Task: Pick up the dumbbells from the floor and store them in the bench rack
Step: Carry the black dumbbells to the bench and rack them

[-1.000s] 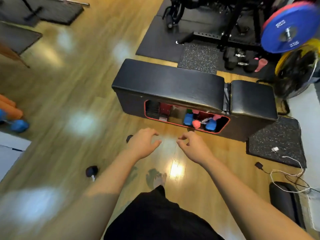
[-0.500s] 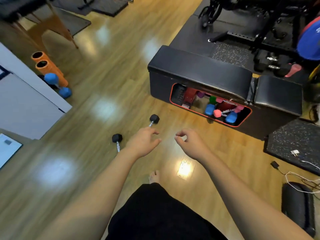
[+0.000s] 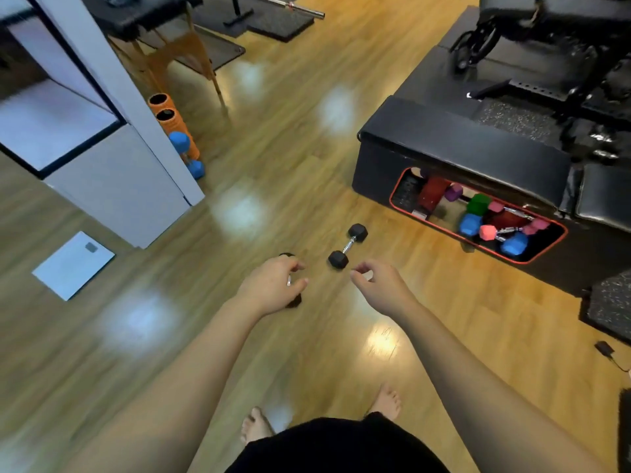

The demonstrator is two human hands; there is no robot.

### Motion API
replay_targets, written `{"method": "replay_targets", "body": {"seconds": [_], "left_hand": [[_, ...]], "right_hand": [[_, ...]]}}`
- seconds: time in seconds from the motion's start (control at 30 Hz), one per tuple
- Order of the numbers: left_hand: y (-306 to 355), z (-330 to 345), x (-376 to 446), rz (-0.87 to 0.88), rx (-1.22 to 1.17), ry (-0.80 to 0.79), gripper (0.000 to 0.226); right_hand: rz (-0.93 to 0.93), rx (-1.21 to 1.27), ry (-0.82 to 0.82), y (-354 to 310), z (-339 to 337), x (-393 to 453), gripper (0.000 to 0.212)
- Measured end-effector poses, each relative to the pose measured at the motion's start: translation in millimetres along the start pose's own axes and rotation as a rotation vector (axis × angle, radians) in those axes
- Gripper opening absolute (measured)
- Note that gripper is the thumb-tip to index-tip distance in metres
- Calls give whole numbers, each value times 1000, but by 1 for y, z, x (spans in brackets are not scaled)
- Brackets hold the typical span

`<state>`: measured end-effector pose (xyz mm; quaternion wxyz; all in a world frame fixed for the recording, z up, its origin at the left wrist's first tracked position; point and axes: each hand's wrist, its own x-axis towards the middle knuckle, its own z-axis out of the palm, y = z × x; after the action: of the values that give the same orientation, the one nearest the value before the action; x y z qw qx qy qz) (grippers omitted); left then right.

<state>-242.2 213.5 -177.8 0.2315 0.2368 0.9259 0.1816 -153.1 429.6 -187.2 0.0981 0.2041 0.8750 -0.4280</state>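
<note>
Two small black hex dumbbells lie on the wooden floor. One black dumbbell (image 3: 347,246) lies in plain sight just beyond my hands. The second black dumbbell (image 3: 293,303) is mostly hidden under my left hand (image 3: 273,285), which hovers over it with loosely curled fingers and holds nothing. My right hand (image 3: 382,285) hangs near the first dumbbell, fingers loosely curled and empty. The black bench (image 3: 461,145) stands to the right; its red-rimmed rack opening (image 3: 399,186) holds several coloured dumbbells.
A blue dumbbell (image 3: 186,155) and orange foam rollers (image 3: 170,117) lean by a grey cabinet (image 3: 112,186) at left. A white scale (image 3: 73,264) lies on the floor. Black mats and gym machines fill the far right. My bare feet show below.
The view has swung left, so the bench has shifted right and the two black dumbbells have come into view close to my hands. Both hands stay empty.
</note>
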Motion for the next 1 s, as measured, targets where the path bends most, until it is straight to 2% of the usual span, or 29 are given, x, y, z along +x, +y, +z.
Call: {"method": "replay_targets", "body": {"seconds": [0.17,0.33,0.67,1.0], "left_hand": [[-75,-33,-30,66,90,-73,39],[-112,-70,-18,156,166,-102,38],[-142,-103,81,276,281,-199,36],[-167,-174,184,351,351,-237,39]], "right_hand": [[66,95,70,-56,72,-8,24],[112,163,165,-86,109,-9,26],[231,249,339,-90,132,47,27],[278,310,394,-152,150,154,30]]}}
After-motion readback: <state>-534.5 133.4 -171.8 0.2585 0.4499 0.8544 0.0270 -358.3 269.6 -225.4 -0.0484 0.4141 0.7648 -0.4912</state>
